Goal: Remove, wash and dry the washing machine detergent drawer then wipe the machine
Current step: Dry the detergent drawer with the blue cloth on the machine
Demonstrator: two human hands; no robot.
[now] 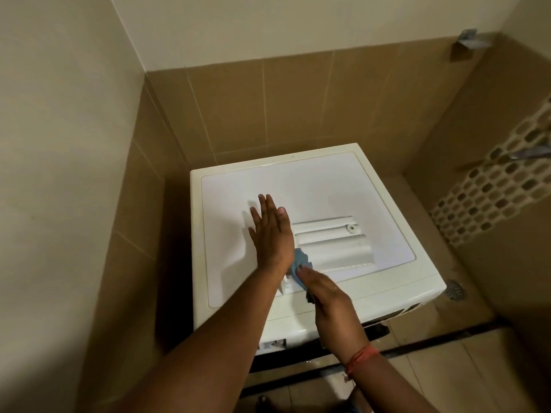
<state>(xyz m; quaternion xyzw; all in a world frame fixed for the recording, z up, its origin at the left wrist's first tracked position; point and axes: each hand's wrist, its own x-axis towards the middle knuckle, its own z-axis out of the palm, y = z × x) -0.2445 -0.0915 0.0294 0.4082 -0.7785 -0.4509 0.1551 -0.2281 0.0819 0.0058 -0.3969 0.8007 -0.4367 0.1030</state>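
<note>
Now on the machine's (301,180) top: drawer (331,244) lies flat, long axis running right from both hands. Right hand (326,296) nearer, pinching a blue cloth (301,260) at the drawer's left end. Left hand (271,231) flat, fingers spread, palm down beside it.

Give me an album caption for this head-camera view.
Right hand wipes detergent drawer with blue cloth atop washing machine; left hand rests flat.
</note>
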